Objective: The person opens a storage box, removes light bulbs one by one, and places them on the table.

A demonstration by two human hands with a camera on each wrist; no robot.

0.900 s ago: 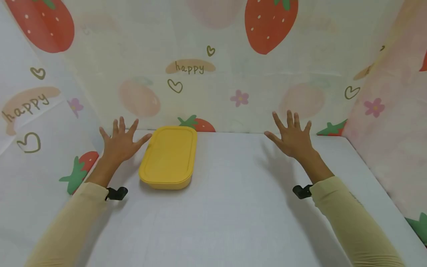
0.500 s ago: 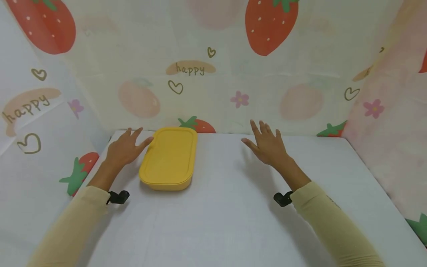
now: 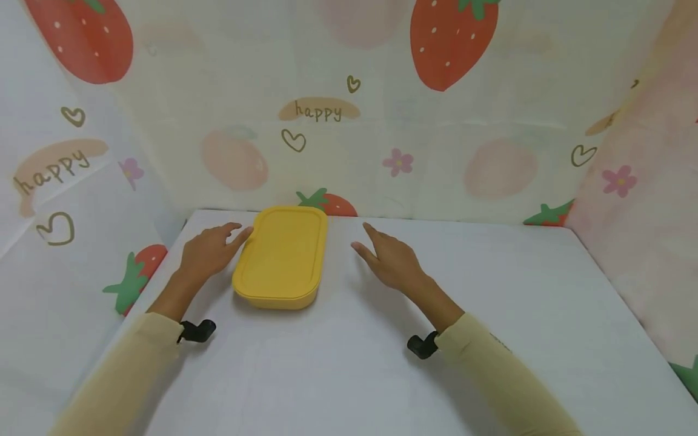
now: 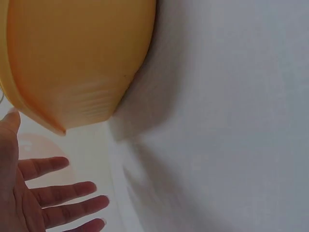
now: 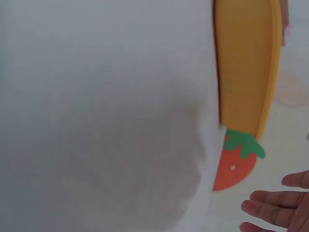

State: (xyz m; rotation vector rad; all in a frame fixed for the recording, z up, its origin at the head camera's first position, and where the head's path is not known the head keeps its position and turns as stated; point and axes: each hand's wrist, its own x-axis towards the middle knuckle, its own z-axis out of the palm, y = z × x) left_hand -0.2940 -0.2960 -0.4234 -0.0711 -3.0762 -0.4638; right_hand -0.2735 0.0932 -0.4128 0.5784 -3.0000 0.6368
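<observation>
A yellow lidded food container [image 3: 282,257] lies on the white table at the back left, its lid on. Beside its left edge is my left hand [image 3: 207,251], the thumb tip right at the lid's rim and the fingers extended. In the left wrist view those fingers [image 4: 63,193] are spread, with the container's side [image 4: 82,58] above them. My right hand [image 3: 395,260] hovers to the right of the container, apart from it, thumb and fingers stretched toward it. The right wrist view shows its straight fingers [image 5: 275,205] below the container's far end [image 5: 244,72].
The white table [image 3: 349,369] meets a strawberry-printed cloth wall [image 3: 425,133] at the back. Similar printed cloth walls stand on the left [image 3: 76,272] and right [image 3: 654,242]. Black wrist cameras sit on both wrists.
My right hand has moved left across the table toward the container. The left hand has lowered slightly, its fingers drawn closer together, staying at the container's left edge. The container has not moved.
</observation>
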